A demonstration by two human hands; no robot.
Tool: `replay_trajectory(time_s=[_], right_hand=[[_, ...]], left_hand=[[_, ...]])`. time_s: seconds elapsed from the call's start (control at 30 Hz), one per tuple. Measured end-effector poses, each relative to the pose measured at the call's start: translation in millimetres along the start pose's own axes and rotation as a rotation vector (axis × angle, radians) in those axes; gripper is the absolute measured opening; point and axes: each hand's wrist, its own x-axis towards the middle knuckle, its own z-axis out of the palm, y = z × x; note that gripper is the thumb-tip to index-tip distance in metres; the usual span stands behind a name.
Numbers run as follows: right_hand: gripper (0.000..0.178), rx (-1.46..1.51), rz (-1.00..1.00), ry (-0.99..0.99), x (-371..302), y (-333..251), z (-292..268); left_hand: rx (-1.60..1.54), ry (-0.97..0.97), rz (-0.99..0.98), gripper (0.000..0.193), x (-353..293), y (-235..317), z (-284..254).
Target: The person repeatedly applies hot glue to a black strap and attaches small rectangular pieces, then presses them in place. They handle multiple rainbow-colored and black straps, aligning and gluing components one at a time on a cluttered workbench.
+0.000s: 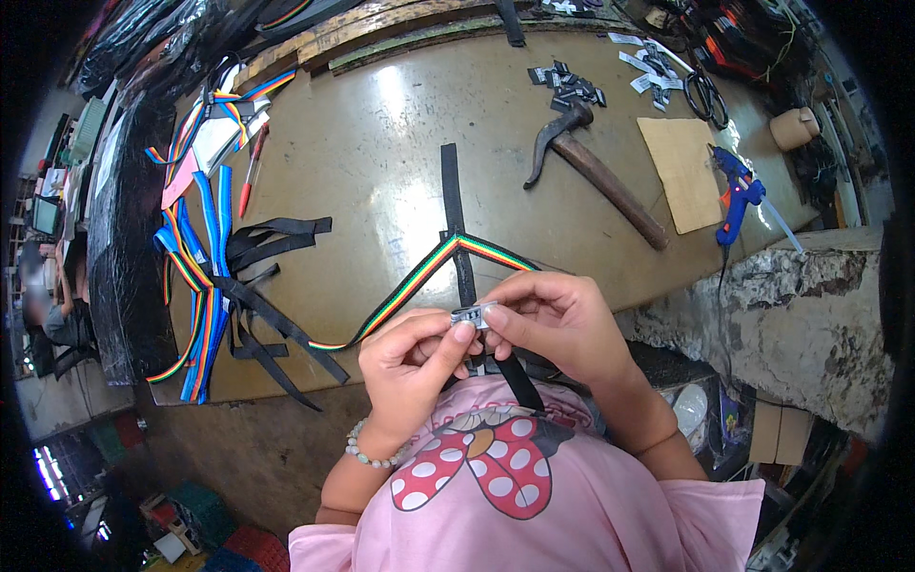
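- Left hand [405,360]: thumb and fingers pinched closed on the left end of a small grey piece [471,316].
- Right hand [564,324]: pinched closed on its right end; neither hand is nearer.
- The piece lies between both hands, long axis running hand to hand, crosswise to the black strap [452,191] beyond them.

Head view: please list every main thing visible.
Fitting: one, grey, between the hands
Striped strap: one, multicoloured, beyond hands
Plain strap: one, black, table centre
Loose straps: several, blue, black, striped, left
Pen: one, red, left
Hammer: one, brown, right
Cardboard: one, tan, right
Glue gun: one, blue, far right
Scissors: one, black, upper right
Tags: many, black, white, upper right
Table: one, brown, centre
Shirt: one, pink, bottom
Left hand: one, bare, centre
Right hand: one, bare, centre
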Motion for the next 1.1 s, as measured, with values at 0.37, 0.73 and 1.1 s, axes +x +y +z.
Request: replay_trajectory(time_s=[0.37, 0.73, 1.1], right_hand=[[0.018, -0.272, -0.033, 0.030, 9.6, -2.9, -1.3], [0.021, -0.951, -0.171, -0.018, 95.9, -8.1, -26.7], [0.017, -0.923, -0.160, 0.044, 96.0, 3.9, -27.8]], left_hand=[[0.036, 0.053, -0.176, 0.013, 5.6, 3.8, -7.7], [0.720, 0.159, 0.097, 0.012, 59.0, -26.9, -10.3], [0.649, 0.161, 0.116, 0.009, 59.8, -30.7, -12.9]])
